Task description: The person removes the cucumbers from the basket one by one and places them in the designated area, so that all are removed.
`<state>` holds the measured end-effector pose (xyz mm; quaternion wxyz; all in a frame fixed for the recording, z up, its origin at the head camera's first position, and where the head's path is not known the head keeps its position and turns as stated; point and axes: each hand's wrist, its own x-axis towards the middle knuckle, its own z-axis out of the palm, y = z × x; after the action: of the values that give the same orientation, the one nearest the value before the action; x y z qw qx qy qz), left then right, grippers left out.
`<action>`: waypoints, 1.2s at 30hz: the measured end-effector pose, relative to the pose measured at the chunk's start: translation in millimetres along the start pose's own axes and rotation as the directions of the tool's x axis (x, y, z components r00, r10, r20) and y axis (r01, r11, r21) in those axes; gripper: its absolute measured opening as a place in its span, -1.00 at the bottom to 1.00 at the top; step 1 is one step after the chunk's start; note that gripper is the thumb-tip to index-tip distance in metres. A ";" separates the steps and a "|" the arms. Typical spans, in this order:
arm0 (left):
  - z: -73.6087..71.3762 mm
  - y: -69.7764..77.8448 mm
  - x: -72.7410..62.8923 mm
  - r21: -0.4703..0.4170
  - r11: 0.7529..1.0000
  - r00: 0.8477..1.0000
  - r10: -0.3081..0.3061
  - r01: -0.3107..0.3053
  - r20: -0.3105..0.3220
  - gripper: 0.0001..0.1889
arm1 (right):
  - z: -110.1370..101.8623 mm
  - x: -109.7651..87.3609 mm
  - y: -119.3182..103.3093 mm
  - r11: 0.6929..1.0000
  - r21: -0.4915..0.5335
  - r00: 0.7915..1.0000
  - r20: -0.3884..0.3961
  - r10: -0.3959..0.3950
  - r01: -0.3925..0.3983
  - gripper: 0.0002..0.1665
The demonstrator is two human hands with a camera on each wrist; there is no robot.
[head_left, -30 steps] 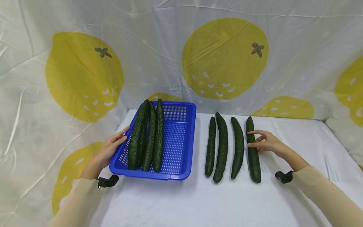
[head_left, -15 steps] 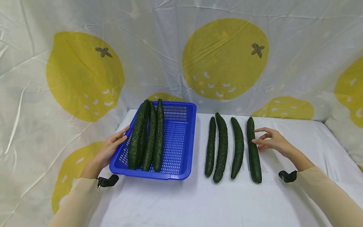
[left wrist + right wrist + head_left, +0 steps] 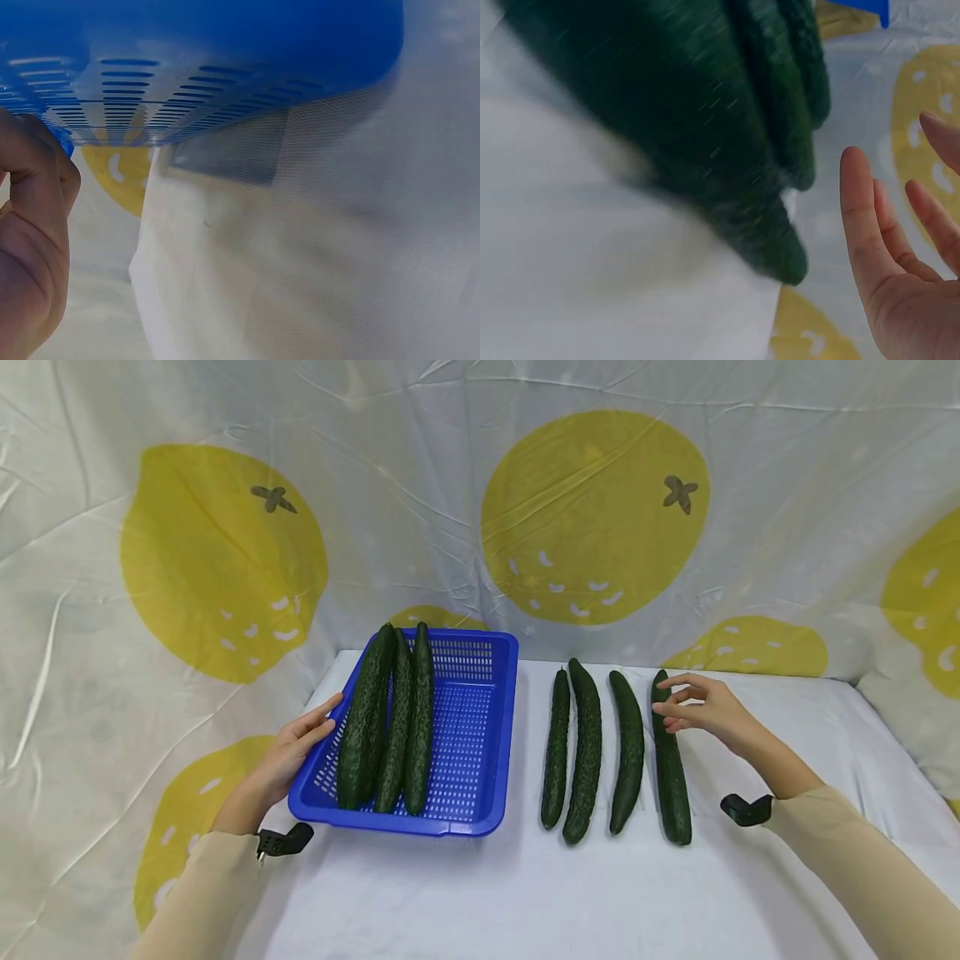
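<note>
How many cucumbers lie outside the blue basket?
4, in a row on the white cloth, right of the basket: leftmost cucumber, second cucumber, third cucumber, and rightmost cucumber by the right hand.

Dark green cucumber (image 3: 672, 785) by the right grip (image 3: 707, 705), blue basket (image 3: 461, 735) at the left grip (image 3: 292, 747), printed yellow lemons (image 3: 596, 510) beyond both.

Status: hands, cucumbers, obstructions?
Left hand touching blue perforated plastic basket. Right hand empty, near rightmost long dark-green cucumber. Four cucumbers outside basket. No obstruction visible.
</note>
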<state>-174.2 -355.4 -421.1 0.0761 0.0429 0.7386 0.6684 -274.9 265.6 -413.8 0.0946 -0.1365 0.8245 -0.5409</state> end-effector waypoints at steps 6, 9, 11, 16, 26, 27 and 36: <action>-0.1 -0.9 0.2 0.000 1.000 1.000 0.015 -0.015 0.003 -0.44 | 13.3 10.8 -24.5 0.998 0.062 0.999 0.025 -0.025 0.023 -0.43; 0.2 -0.7 0.2 0.005 1.000 1.000 0.010 -0.010 -0.001 -0.44 | 21.2 15.8 -36.7 0.996 0.086 0.999 0.037 -0.027 0.024 -0.42; 0.3 -0.7 0.0 0.007 1.000 1.000 0.005 -0.005 -0.002 -0.44 | 26.6 20.1 -44.5 0.995 0.100 0.998 0.047 -0.037 0.032 -0.42; 0.2 -0.9 -0.6 0.009 1.000 1.000 0.010 -0.010 0.000 -0.43 | 42.9 32.0 -65.0 0.992 0.117 0.996 0.061 -0.063 0.055 -0.42; 0.5 -1.8 -0.5 0.006 1.000 1.000 0.015 -0.015 0.004 -0.43 | 75.8 49.2 -103.4 0.977 0.198 0.986 0.131 -0.102 0.075 -0.43; 0.7 -1.8 -0.4 0.004 1.000 1.000 0.016 -0.016 0.005 -0.43 | 78.3 50.5 -106.6 0.977 0.201 0.985 0.136 -0.105 0.077 -0.43; 0.2 -2.7 -0.3 -0.009 0.999 1.000 0.031 -0.031 0.005 -0.44 | 98.4 61.5 -133.3 0.967 0.243 0.977 0.173 -0.122 0.078 -0.43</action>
<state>-173.7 -355.5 -423.8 0.0681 0.0556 0.7347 0.6726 -286.7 109.9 -331.0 0.1595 -0.2160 0.7343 -0.6234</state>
